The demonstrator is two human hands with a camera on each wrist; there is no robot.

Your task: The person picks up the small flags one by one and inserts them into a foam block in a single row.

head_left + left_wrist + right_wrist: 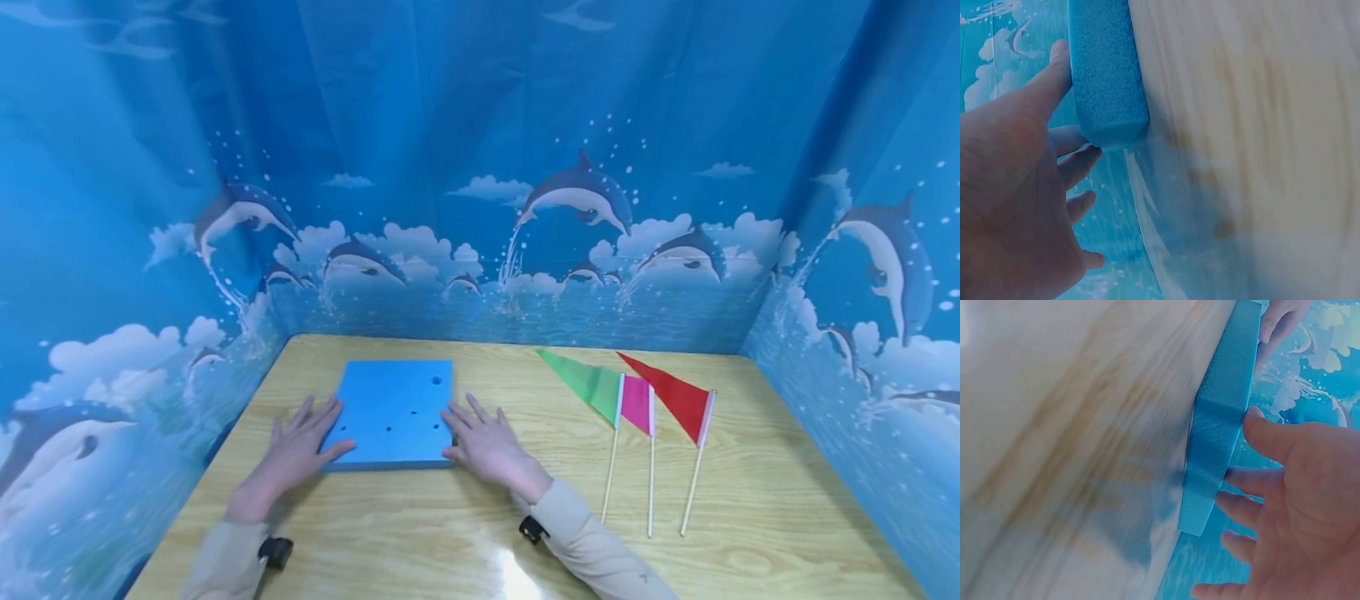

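Note:
A blue foam block (393, 396), square and flat with several small dark holes in its top, lies on the left part of the table. At its left edge is my left hand (296, 450), thumb over the near left corner and fingers spread along the side. My right hand (491, 442) touches the right edge, fingers loosely extended. In the left wrist view, the left hand (1016, 181) has its thumb and fingertips right at the foam block (1107, 69). The right wrist view has the right hand (1310, 500) with thumb and fingertips against the block's edge (1216, 437).
On the table's right side lie a green flag (592, 383), a magenta flag (636, 403) and a red flag (678, 396), triangular, on thin pale sticks. A dolphin-print curtain (450, 125) encloses the wooden table (420, 533) at the back and both sides.

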